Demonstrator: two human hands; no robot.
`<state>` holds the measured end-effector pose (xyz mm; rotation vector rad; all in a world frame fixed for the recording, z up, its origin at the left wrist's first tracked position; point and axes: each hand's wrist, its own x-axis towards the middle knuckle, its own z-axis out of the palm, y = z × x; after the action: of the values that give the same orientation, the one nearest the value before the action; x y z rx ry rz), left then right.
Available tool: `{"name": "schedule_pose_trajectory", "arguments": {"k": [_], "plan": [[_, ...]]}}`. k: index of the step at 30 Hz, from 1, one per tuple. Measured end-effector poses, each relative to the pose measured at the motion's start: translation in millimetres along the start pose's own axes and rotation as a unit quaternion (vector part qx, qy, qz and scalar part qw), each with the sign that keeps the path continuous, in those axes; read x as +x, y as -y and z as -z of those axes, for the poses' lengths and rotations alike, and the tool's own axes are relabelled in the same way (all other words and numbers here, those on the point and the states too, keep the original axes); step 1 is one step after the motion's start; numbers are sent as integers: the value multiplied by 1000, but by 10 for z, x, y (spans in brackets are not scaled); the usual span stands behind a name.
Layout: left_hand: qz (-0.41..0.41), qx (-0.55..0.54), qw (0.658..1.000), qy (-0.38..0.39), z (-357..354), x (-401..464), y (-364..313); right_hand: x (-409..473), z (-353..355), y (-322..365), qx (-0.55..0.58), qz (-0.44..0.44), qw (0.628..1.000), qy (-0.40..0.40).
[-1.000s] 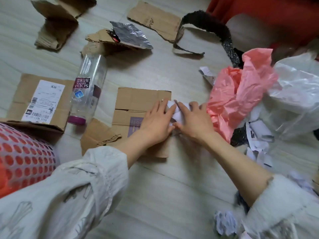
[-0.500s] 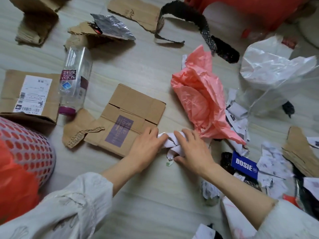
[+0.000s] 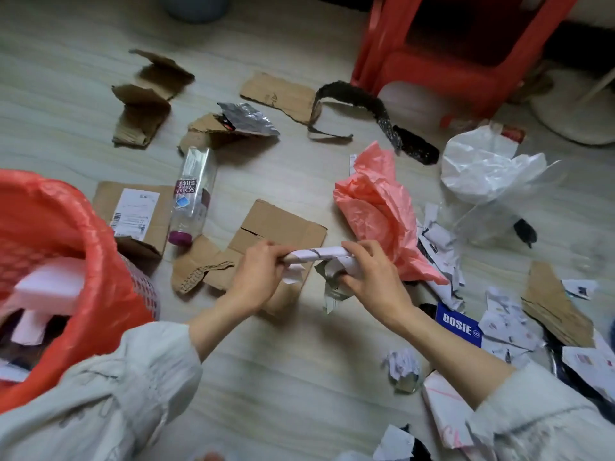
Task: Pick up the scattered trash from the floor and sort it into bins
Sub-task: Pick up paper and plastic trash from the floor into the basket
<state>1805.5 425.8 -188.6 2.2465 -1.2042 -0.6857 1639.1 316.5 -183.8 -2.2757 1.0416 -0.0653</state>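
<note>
**Paper scraps gathered in both hands, held above the floor**

The left hand and right hand together held a bundle of crumpled white paper a little above the floor, over the near edge of a flat cardboard piece. Left fingers were curled round the bundle's left end; right fingers were curled round its right end, with loose torn ends hanging below between the hands. Holding from both ends likely kept the loose scraps compacted into one load rather than several.

A basket lined with a red bag stood at near left, just beside the left forearm, already holding pale blocks, possibly foam; the view there was blurred. Its position suggested it was the likely destination for the bundle, though which bin takes paper could not be told.

Still on the floor: a soda bottle lying left of the cardboard, a labelled cardboard sheet beside the basket, a pink plastic bag right of the hands, a white plastic bag further right, and more torn paper at near right. Judged early in the task; most trash was unsorted.
</note>
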Motion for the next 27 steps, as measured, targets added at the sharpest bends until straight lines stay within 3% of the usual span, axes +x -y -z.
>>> {"name": "schedule_pose_trajectory", "arguments": {"k": [4,9,17,22,27], "plan": [[19,12,996,-84,633,-194,-122,-123,306,472,54,-17,997,-42],[88,-102,967,-217,1370,-692,-293,-239,593,1250,74,11,996,-45],[171,-86,917,-349,2315,-1595,58,-248,535,2874,138,59,988,35],[244,-83,902,-348,2513,-1955,511,-315,69,3432,173,14,981,82],[284,-100,926,-229,2567,-2006,659,-390,-208,3572,186,-13,961,205]]}}
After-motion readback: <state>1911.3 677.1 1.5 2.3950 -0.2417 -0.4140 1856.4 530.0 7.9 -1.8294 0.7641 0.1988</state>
